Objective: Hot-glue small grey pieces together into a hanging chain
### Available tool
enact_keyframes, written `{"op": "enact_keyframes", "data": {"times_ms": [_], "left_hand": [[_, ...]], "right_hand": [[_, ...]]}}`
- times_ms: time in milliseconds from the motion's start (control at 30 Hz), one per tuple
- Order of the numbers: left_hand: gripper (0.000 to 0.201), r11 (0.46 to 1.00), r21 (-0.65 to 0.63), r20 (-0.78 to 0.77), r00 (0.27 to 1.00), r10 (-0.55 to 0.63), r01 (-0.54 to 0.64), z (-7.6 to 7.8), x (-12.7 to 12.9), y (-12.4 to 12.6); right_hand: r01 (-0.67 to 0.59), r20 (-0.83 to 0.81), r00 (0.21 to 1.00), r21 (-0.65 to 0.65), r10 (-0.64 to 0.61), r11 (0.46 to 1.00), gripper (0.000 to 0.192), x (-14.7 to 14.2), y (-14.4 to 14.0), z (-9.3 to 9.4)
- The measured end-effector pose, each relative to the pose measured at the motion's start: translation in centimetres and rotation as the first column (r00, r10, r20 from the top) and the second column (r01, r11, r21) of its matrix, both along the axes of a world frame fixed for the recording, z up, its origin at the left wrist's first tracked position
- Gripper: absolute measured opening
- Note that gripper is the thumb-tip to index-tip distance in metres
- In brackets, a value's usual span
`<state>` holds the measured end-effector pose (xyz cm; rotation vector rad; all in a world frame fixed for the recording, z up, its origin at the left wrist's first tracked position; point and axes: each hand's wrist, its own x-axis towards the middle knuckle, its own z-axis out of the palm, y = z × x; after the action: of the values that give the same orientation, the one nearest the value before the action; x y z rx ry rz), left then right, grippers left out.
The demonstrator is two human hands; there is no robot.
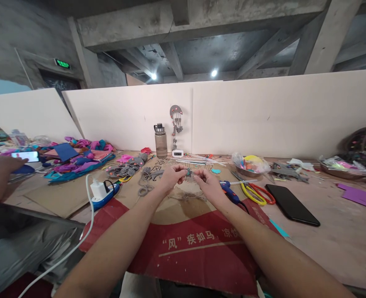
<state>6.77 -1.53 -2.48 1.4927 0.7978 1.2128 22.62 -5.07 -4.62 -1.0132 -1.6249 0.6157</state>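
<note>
In the middle of the head view, my left hand (174,177) and my right hand (208,182) face each other above a brown and red cardboard sheet (186,248). Both are closed, with thumb and fingers pinched at opposite sides of a small grey-green piece (188,172). Its exact kind is too small to make out. Under the hands lies loose grey yarn (189,196), and more grey yarn (145,188) is coiled left of my left hand. A blue glue gun (231,193) rests just right of my right hand, beside scissors with yellow and red handles (257,193).
A black phone (291,203) lies at right. Behind stand a water bottle (161,141), a small white clock (177,153) and a hanging grey ornament (176,120) against a white board. A blue power strip (107,197) sits left. Another person's hand (3,163) is near a lit phone (26,156).
</note>
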Motion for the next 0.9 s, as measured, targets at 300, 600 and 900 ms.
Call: {"op": "enact_keyframes", "data": {"times_ms": [300,600,900], "left_hand": [[0.013,1.000,0.008,-0.044,0.999,-0.019,0.019,-0.2,0.3,-0.2],[0.017,0.990,-0.012,-0.015,0.990,-0.141,0.141,-0.5,0.7,-0.5],[0.026,0.967,-0.069,-0.004,0.969,-0.248,0.247,0.3,0.3,-1.2]], "right_hand": [[0.063,0.006,0.998,-0.015,-0.063,0.998,0.024,0.1,-0.1,0.1],[0.151,0.028,0.988,-0.013,-0.151,0.988,0.024,0.2,-0.6,0.8],[0.217,0.033,0.976,-0.009,-0.216,0.976,0.024,0.7,-0.3,1.0]]}}
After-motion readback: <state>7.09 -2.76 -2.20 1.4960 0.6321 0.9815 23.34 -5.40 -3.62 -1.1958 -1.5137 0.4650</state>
